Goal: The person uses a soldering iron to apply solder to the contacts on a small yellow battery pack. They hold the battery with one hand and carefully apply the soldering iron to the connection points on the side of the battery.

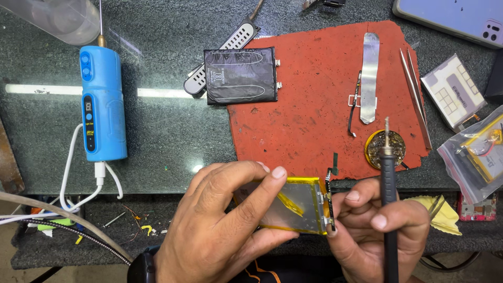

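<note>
Our left hand (220,220) is closed around a flat silver battery pouch edged in yellow tape (293,207), thumb across its top face and fingers beneath. Our right hand (374,228) pinches the pouch's right edge, where a narrow dark circuit strip (328,202) runs along it, and the same hand also grips a slim black soldering iron (388,194) that stands upright between its fingers, metal tip pointing away from us. The pouch sits between both hands, held just above the near edge of the dark glass table (167,131).

Just beyond the hands lies a worn red rubber mat (314,105). On it, beyond the right hand, rest a round brass tip-cleaning pad (385,149), a flat silver metal pry tool (369,73) and a thin black flex cable (355,105); steel tweezers (416,94) lie at its right edge. Beyond the left hand, a black rectangular phone battery (241,76) overlaps the mat's left edge. Far to the left of the left hand lies a blue handheld electric tool (102,105) with a white cable (70,167) plugged in. To the right of the right hand sit a clear plastic bag holding another battery (474,152) and a folded yellow cloth (445,215).
</note>
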